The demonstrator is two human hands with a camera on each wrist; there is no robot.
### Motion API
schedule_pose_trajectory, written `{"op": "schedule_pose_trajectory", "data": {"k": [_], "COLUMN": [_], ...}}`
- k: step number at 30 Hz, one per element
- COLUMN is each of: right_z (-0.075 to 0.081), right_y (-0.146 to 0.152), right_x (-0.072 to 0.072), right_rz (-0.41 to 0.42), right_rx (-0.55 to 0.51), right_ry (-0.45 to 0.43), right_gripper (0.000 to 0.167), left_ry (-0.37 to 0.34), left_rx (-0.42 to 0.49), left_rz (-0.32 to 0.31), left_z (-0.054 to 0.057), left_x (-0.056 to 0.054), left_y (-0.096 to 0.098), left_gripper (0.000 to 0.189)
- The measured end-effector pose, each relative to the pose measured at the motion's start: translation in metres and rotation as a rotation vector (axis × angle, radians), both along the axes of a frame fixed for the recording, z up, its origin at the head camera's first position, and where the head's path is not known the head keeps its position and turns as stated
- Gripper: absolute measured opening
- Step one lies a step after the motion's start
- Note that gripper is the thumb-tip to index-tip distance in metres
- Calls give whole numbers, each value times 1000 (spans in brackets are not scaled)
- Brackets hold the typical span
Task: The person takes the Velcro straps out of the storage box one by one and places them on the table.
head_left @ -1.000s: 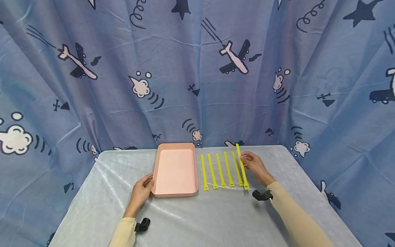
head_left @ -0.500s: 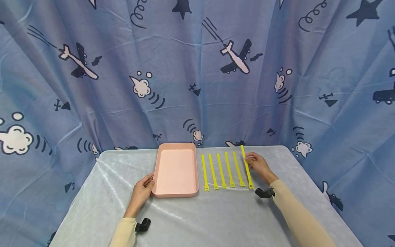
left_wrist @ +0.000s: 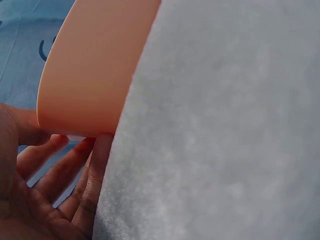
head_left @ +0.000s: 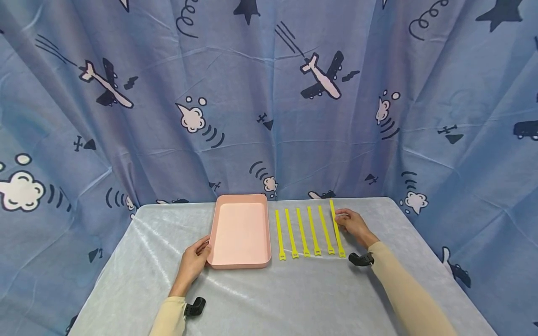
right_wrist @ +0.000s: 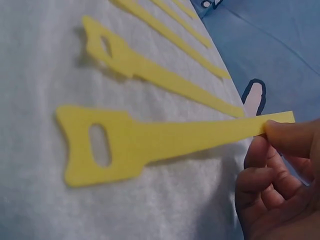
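A shallow pink tray (head_left: 239,265) lies on the table, left of several yellow cable ties (head_left: 302,233) with slotted heads, laid side by side. My left hand (head_left: 191,266) is at the tray's lower left side. In the left wrist view its fairly straight fingers (left_wrist: 102,155) touch the tray's outer wall (left_wrist: 95,80). With thumb and index finger, my right hand (head_left: 353,226) pinches the far, narrow end of the rightmost cable tie (right_wrist: 185,137). That tie's wide slotted head (right_wrist: 100,145) points toward the near side, close over the cloth.
A pale grey cloth (head_left: 294,298) covers the table. Behind it hangs a blue curtain (head_left: 235,93) printed with planes and clouds. Each wrist wears a black camera, one on the left (head_left: 195,306) and one on the right (head_left: 361,259).
My right hand has moved right with the pinched cable tie, away from its neighbour, and lowered it toward the cloth. My left hand and the tray have stayed put.
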State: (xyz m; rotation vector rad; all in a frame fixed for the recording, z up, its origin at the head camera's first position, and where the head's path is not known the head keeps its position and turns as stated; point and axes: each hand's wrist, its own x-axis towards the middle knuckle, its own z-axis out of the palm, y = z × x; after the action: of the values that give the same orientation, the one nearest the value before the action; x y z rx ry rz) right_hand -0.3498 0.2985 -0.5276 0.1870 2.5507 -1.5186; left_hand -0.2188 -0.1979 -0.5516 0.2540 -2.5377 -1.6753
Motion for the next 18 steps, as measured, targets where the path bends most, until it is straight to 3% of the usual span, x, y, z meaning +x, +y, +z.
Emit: {"op": "schedule_pose_trajectory", "data": {"k": [9, 18], "right_z": [-8, -12], "right_y": [2, -2], "right_x": [-7, -12], "right_rz": [-9, -22], "right_rx": [10, 87], "right_ry": [7, 5], "right_gripper": [36, 38], "left_ry": [11, 16], "left_rx": [1, 9], "left_rz": [4, 4], "left_z": [-1, -2], "left_x": [-2, -1], "left_y": [0, 0], "left_gripper": [41, 41]}}
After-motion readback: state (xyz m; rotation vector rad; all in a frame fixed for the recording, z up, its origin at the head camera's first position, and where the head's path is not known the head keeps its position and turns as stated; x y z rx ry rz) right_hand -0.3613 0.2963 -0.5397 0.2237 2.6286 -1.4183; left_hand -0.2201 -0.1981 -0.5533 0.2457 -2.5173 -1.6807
